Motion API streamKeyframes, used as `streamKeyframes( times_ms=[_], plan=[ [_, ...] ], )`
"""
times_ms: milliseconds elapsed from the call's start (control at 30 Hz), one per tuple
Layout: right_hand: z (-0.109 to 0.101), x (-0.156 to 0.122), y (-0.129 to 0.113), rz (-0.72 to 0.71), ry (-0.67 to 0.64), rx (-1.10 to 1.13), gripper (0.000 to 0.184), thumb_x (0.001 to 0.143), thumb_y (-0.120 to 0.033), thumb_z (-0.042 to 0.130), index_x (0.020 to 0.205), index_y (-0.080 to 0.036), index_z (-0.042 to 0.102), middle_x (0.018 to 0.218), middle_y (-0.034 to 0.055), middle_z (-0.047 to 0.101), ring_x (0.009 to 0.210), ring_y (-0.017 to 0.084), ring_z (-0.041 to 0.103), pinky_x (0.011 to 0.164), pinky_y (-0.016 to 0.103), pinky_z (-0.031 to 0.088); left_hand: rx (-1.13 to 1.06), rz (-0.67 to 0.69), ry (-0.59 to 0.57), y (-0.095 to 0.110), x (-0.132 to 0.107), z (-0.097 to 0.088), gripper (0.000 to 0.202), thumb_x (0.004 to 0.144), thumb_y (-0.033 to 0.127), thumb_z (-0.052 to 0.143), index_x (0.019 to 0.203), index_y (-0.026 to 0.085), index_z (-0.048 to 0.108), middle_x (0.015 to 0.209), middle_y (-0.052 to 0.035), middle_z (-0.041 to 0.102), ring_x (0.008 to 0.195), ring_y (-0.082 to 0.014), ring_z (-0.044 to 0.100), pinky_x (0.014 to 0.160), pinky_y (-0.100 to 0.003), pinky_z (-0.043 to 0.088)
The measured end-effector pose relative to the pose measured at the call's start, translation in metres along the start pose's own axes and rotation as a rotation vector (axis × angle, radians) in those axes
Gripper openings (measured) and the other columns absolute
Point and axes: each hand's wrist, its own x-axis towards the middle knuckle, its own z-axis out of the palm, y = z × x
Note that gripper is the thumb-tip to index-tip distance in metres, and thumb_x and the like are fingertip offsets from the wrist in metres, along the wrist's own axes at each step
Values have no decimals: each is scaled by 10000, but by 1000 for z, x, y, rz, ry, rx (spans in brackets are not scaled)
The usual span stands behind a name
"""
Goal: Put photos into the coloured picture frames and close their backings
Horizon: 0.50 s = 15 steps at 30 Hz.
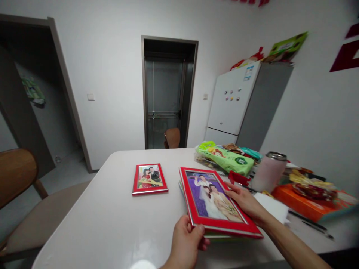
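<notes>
Both hands hold one large frame beside one small frame.

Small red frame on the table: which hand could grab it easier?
Probably the left. The left hand grips the near corner of the big red frame, on the side where the small red frame lies. The right hand rests on the big frame's other edge, so it must cross over.
</notes>
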Motion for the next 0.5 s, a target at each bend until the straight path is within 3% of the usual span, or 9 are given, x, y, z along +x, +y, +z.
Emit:
streamKeyframes(
  times_ms=[133,200,267,333,400,500],
  plan=[
    [-23,23,16,-120,-3,-391,472,638,-291,541,1080,-127,532,901,66,663,736,207,623,652,301,483,287,-63,32,-26,14,3,122,671,274,472,628,176,414,484,53,475,379,-77,427,368,-176,302],
    [-26,28,24,-139,-10,-456,470,625,-293,543,1065,-125,549,958,63,644,795,208,611,695,286,473,346,-44,36,-32,15,-1,100,647,226,503,592,176,436,452,63,449,401,-85,421,392,-179,300],
    [-28,30,30,-140,-7,-491,482,625,-303,536,1070,-118,546,1007,66,623,838,205,599,731,273,459,446,20,51,-34,14,-7,69,627,204,538,667,170,493,522,49,495,491,-105,467,463,-192,341],
    [-30,28,37,-137,18,-541,503,640,-325,512,1089,-99,529,1046,82,602,873,208,587,761,272,442,561,124,51,-34,11,-11,313,599,189,579,903,170,508,752,0,575,663,-142,522,581,-217,388],
    [-33,25,44,-119,51,-589,525,650,-360,491,1093,-81,523,1043,107,600,884,226,582,775,289,432,641,220,19,-35,11,-13,595,576,163,602,1133,171,390,1041,-57,533,880,-183,506,739,-250,387],
    [-38,19,54,-113,75,-722,548,662,-404,463,1099,-79,519,1005,123,617,885,253,581,774,313,427,659,274,-46,-40,18,-12,743,577,115,578,1247,149,258,1205,-82,437,1055,-200,421,891,-267,311]
  ],
)
